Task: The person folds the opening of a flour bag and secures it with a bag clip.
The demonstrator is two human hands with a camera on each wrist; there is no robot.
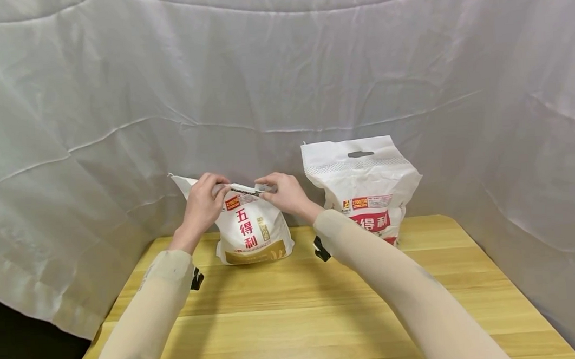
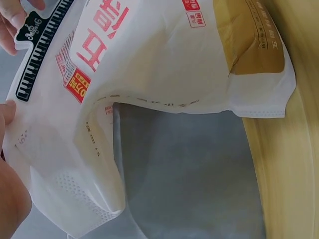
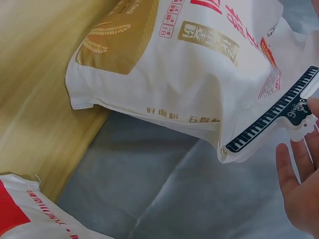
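Note:
A white flour bag (image 1: 250, 219) with red lettering and a gold band stands near the back of the table, its top folded over. Along the fold sits a long clip (image 3: 274, 112) with a black-and-white piano-key pattern. My left hand (image 1: 201, 203) pinches the bag's top edge at the left end of the clip. With thumb and fingers, my right hand (image 1: 288, 193) pinches the clip's handle, which shows best in the right wrist view. The bag's upper left corner sticks out past my left hand.
A second white flour bag (image 1: 360, 170), with a handle slot in its unfolded top, stands to the right, partly behind my right forearm. The wooden table (image 1: 270, 321) meets a grey curtain (image 1: 272, 72) at the back and sides.

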